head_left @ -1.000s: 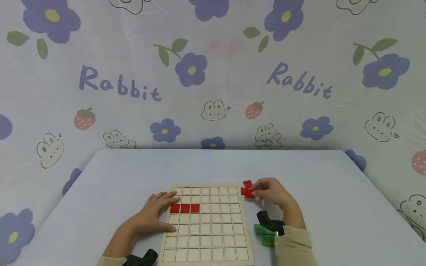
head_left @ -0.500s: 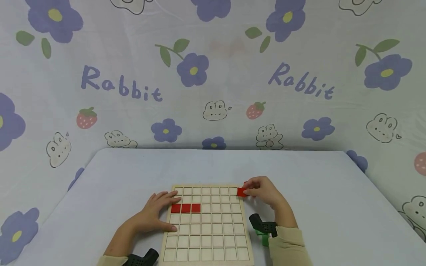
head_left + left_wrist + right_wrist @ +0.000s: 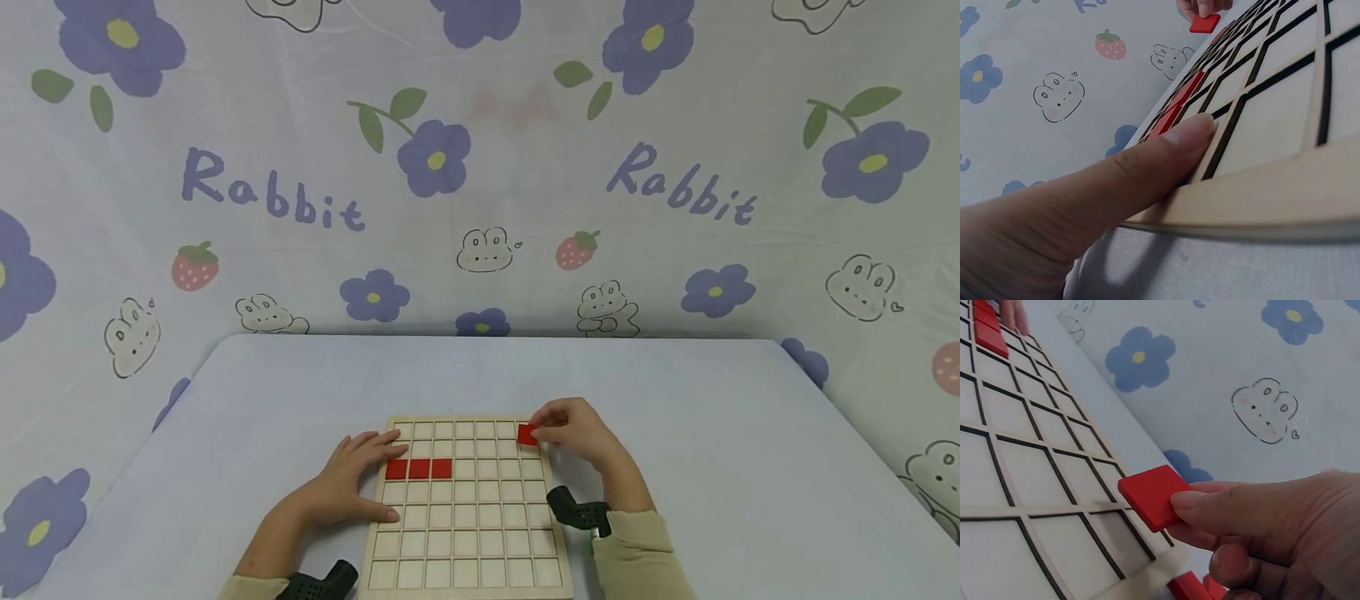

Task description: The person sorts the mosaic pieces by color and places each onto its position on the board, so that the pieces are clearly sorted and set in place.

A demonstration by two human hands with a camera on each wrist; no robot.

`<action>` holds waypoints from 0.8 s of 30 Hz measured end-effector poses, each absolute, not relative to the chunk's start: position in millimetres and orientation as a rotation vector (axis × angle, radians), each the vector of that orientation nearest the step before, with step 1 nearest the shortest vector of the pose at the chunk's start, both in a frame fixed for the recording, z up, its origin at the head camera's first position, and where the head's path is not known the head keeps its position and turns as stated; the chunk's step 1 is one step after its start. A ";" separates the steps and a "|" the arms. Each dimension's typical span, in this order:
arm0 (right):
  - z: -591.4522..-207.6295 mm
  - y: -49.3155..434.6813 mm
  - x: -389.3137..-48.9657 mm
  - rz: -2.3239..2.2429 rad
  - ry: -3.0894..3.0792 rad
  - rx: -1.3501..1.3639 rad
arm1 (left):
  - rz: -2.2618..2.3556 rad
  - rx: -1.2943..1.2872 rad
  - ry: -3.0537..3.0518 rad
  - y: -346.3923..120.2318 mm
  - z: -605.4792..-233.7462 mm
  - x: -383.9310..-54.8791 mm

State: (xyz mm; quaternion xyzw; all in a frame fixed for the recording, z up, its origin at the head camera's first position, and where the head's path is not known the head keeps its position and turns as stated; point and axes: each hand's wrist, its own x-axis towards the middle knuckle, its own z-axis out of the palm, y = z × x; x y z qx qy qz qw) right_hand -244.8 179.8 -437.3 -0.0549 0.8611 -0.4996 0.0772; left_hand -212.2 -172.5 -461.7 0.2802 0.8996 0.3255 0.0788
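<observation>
"Rabbit" [image 3: 276,198] is printed twice on the patterned backdrop [image 3: 517,183].

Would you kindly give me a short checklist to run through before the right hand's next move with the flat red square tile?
1. Grip: ok; the right hand pinches the flat red square tile between thumb and fingers.
2. Board support: ok; the left hand rests on the left edge of the pale wooden grid board.
3. Row of three red square tiles: ok; they lie side by side in neighbouring cells.
4. Bare cell right of that row: ok; nothing lies in it.
5. Held tile seated: not ok; it is raised above the board's far right corner.
6. Count of loose red tiles beside the board: cannot tell; partly hidden.
</observation>
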 end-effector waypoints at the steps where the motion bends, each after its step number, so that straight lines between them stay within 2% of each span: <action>1: -437.3 178.0 -244.9 -1.497 2.580 -0.166 | 0.976 0.839 2.692 -172.4 -461.7 -212.3; 24: -433.9 141.3 -237.3 -1.521 2.515 -0.343 | 0.981 0.840 2.701 -171.8 -463.6 -211.7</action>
